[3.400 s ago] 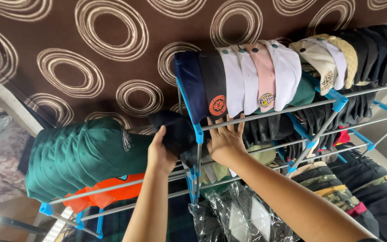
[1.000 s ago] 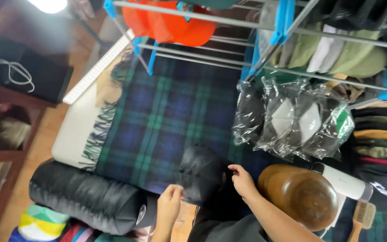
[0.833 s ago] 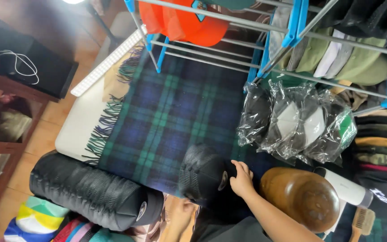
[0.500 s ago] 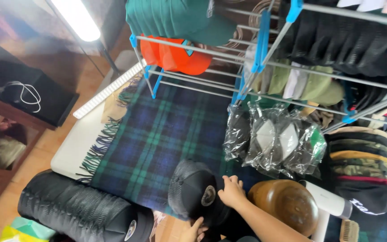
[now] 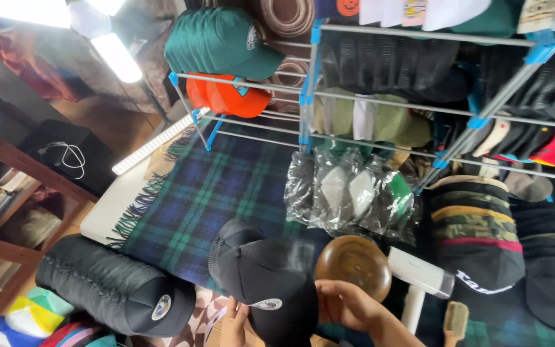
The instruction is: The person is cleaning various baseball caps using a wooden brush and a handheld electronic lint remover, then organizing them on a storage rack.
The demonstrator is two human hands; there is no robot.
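I hold a black cap [image 5: 271, 283] with a small round badge at the bottom of the head view, above a blue and green tartan blanket [image 5: 207, 193]. My left hand [image 5: 234, 324] grips its lower edge from beneath. My right hand [image 5: 345, 305] holds its right side. A wooden dome-shaped hat form [image 5: 354, 263] stands just behind my right hand. A long stack of black caps [image 5: 107, 292] lies on its side to the left.
A metal rack with blue joints [image 5: 313, 83] holds rows of caps: green [image 5: 223, 42], orange [image 5: 226, 96], black and olive. Caps in clear plastic bags [image 5: 348, 196] lie below it. A white handled tool [image 5: 419, 276] and a brush [image 5: 455, 321] lie at right. Wooden shelves [image 5: 8, 205] stand left.
The view swung from the rack down to the blanket and back up. Both hands brought a black cap from the rack down low and turned it so its badge faces me.
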